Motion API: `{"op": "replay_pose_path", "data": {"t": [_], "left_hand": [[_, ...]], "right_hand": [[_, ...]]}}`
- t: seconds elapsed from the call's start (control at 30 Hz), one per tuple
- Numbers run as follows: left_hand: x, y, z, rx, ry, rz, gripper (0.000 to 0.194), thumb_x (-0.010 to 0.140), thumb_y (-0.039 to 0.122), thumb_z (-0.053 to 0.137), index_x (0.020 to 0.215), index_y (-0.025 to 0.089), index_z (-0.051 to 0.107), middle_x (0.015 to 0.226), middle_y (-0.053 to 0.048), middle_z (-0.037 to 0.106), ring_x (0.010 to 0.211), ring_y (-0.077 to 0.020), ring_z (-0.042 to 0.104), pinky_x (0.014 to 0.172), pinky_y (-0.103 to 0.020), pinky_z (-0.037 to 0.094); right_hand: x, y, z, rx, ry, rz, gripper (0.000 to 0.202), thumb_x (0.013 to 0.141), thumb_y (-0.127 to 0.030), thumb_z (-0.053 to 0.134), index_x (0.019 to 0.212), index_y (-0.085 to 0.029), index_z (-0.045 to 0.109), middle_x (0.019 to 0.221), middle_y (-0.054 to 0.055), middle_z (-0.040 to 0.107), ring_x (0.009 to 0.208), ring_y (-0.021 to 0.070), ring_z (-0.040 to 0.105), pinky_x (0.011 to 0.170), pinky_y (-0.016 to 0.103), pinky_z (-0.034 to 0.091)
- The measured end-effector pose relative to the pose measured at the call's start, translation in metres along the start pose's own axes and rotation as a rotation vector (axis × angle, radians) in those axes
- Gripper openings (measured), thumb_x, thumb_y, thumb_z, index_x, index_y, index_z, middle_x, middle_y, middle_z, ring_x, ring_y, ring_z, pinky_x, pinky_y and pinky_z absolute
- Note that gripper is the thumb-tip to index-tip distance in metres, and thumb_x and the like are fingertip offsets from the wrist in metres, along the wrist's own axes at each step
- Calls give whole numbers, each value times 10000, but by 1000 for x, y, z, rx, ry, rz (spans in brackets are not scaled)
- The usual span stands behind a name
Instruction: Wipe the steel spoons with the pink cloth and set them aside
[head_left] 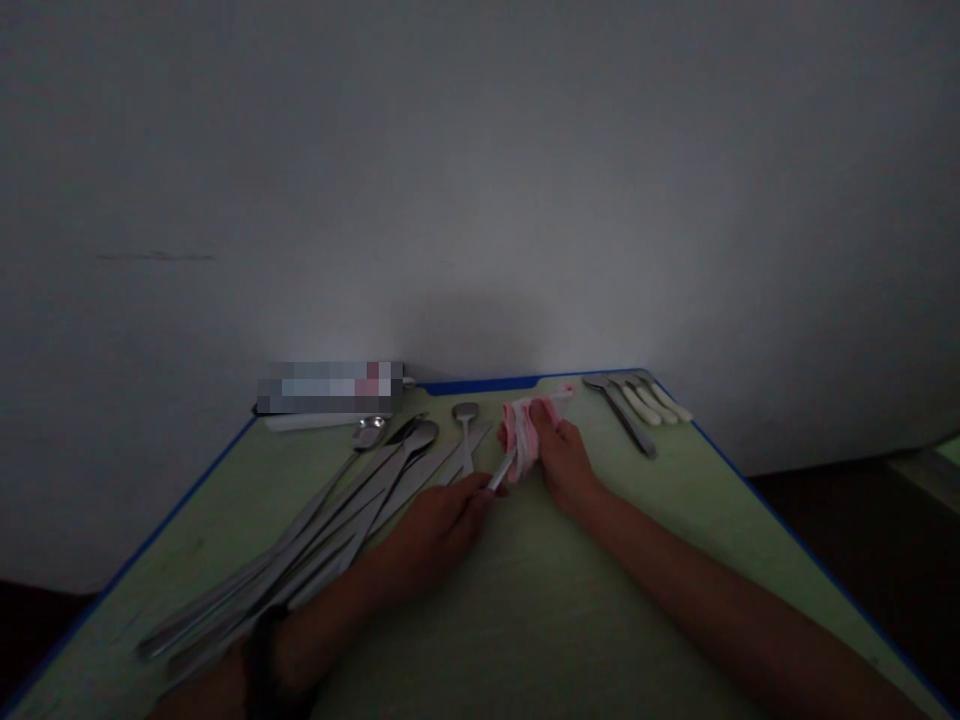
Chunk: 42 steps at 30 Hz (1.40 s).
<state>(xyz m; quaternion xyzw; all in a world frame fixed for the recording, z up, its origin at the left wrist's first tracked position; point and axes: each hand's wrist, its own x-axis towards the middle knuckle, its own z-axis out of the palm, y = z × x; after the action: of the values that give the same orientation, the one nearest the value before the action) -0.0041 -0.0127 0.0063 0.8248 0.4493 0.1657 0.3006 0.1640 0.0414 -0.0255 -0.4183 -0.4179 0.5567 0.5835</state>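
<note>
Head view: left hand (448, 517) has its fingers closed on a slim metal utensil (501, 472), just below a pink-and-white cloth (520, 440). Right hand (564, 455) is clenched on that cloth, thumb on top, utensil's far end running into it. Both hands are above the table (637, 580), roughly mid-width, toward the wall side.

Reads as wiping, my judgement. To do it well: left grip firm and low on the handle, right hand squeezing the cloth evenly and drawing along the length, rotating so both faces get contact. Watch the tip; loose folds could snag if it has tines or an edge. Keep left forearm off the long-utensil pile (380, 498) just beside it, and elbow room on the right, where a dark-handled spoon (628, 422) and about 3 white-handled utensils (643, 405) lie.

Can't make out: utensil's head, buried in cloth, so spoon or fork unknown. Right fingertips mostly behind the cloth. Pile overlaps itself and left arm covers part, so no reliable count. Package (330, 388) at far left is pixelated. Both forearms cut off at frame bottom. Lighting dim.
</note>
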Motion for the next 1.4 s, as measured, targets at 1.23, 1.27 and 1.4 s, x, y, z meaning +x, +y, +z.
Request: {"op": "replay_pose_path", "data": {"t": [1.23,1.27,1.4], "left_hand": [[-3,1,-2,-59,-40,21,378,965,365,270,1133,183,556,703,3,595,630,-144,558,610,-252,423],[-2,1,-2,-54,-43,15,375,964,365,270,1123,184,558,706,-1,601,635,-148,560,609,-253,422],[0,1,0,-2,-52,6,364,960,345,263,1096,169,551,727,-20,621,649,-162,571,614,-263,420]], "right_hand": [[0,-3,-2,97,-6,-5,521,779,-615,504,802,-119,660,648,97,674,565,181,629,494,271,476],[0,-3,-2,94,-17,0,523,781,-615,501,807,-118,662,649,98,675,577,182,632,499,269,475],[3,-2,-6,-2,-105,-3,491,763,-602,532,824,-133,665,665,87,680,595,181,631,511,264,469]]}}
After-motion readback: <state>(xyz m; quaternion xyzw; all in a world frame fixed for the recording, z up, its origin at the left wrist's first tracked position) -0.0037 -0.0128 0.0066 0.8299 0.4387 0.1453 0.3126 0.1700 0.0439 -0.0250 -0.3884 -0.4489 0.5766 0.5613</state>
